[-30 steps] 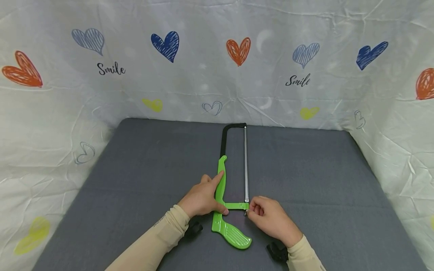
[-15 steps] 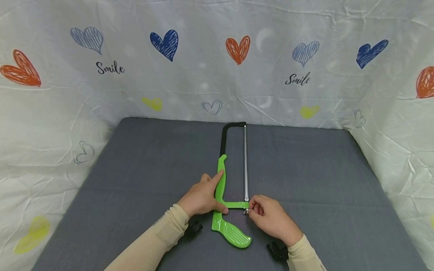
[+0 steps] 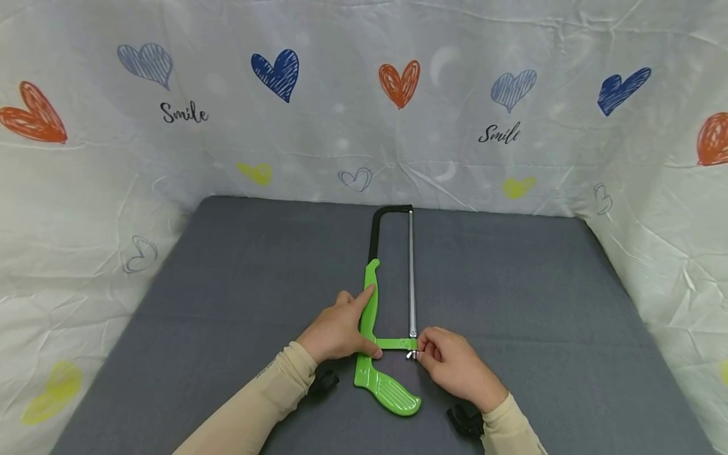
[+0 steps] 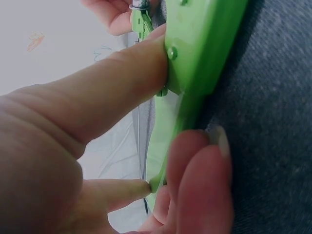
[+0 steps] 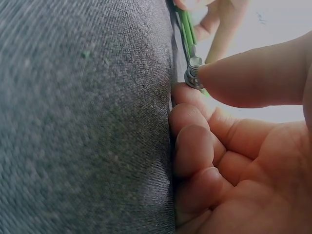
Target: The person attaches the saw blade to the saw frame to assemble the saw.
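Observation:
A hacksaw [image 3: 370,316] with a green frame and handle and a black front bow lies flat on the grey cloth. Its thin blade [image 3: 412,278] runs along the right side. My left hand [image 3: 334,332] grips the green frame, thumb by the crossbar and index finger along the spine; the left wrist view shows the thumb [image 4: 117,83] pressed to the green metal. At the crossbar's right end, my right hand [image 3: 461,370] pinches a small metal wing nut [image 3: 411,356] on a threaded bolt [image 5: 195,64]. Its other fingers curl beside the cloth.
Grey cloth [image 3: 256,265] covers the table around the saw. A white backdrop [image 3: 341,139] printed with hearts rises behind and at both sides. Black wrist-worn devices [image 3: 466,422] sit beneath both wrists.
The wing nut has turned between my right fingertips, and its wings now stick out more to the left. Both hands and the hacksaw stay in nearly the same place.

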Demonstrator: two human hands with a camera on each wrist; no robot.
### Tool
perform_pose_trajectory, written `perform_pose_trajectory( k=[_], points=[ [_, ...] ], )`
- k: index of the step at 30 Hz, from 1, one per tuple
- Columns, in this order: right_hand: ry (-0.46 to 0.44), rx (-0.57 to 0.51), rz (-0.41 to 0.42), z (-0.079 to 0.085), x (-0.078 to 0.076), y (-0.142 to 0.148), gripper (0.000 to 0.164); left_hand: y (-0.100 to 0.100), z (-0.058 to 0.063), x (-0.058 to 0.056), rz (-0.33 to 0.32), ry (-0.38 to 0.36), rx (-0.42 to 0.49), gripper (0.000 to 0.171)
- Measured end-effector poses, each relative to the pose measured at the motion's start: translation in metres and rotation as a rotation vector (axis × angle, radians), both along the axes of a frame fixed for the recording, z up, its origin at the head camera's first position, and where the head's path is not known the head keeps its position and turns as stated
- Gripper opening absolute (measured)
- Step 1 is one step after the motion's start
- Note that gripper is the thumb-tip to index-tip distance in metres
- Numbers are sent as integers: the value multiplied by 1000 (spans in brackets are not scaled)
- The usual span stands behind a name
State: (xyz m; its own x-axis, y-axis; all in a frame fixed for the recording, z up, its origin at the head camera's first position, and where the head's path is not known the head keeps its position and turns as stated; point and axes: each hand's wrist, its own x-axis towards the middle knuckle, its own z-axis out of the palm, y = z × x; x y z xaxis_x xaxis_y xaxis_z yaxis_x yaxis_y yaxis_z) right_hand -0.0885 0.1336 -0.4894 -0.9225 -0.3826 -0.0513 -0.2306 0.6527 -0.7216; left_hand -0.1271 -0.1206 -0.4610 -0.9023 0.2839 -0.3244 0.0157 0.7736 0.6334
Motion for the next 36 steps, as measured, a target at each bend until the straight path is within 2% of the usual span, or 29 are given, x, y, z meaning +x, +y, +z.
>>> perform_pose_trajectory(
  k=[8,36],
  points=[
    [3,-8,23,-1,0,1,14,-1,-1,1,4,-6,7,129],
    [-6,27,12,1,1,1,15,1,-1,-1,4,-3,0,129]
  ],
)
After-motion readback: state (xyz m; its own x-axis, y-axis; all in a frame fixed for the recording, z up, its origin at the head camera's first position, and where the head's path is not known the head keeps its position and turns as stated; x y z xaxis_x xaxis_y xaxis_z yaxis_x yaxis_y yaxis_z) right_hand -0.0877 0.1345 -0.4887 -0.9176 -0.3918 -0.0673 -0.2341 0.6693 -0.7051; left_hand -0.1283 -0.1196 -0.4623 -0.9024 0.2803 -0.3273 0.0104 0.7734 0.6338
